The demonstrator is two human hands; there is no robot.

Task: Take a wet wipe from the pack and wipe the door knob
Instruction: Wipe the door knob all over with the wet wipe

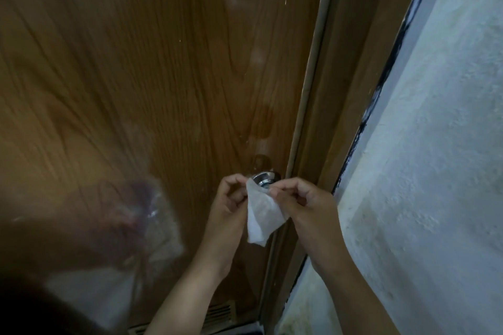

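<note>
A glossy wood-grain door fills the view beside a rough whitewashed wall. The left hand and right hand each pinch an upper corner of a thin, limp white wipe, hanging just before the round, shiny metal knob.

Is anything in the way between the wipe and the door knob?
Nothing visible. Both hands, left hand and right hand, hold the wet wipe just in front of the metal door knob.
</note>
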